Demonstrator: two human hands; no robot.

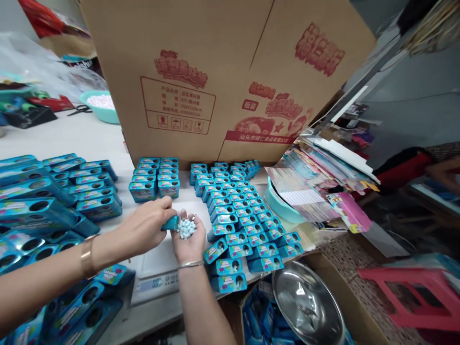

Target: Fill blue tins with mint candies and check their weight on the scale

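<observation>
My left hand point(153, 223), with a rose-gold bangle at the wrist, is closed around a small blue candy box point(170, 223). The box is tipped sideways, one end against the palm of my right hand point(190, 244). That palm faces up, cupped, and holds a heap of small pale-blue and white candies point(187, 229). A silver bangle circles the right wrist. Below both hands lies a white digital scale point(155, 283), partly covered by the right hand; its display is lit. Rows of blue candy boxes point(235, 209) stand just right of my right hand.
A large cardboard carton point(223, 52) stands behind the hands. More blue boxes point(34, 211) crowd the left side. A turquoise basin point(283, 203) sits under papers at right. Below the table edge, a metal bowl point(305, 302) rests over a carton of blue packs. A red stool point(406, 297) stands right.
</observation>
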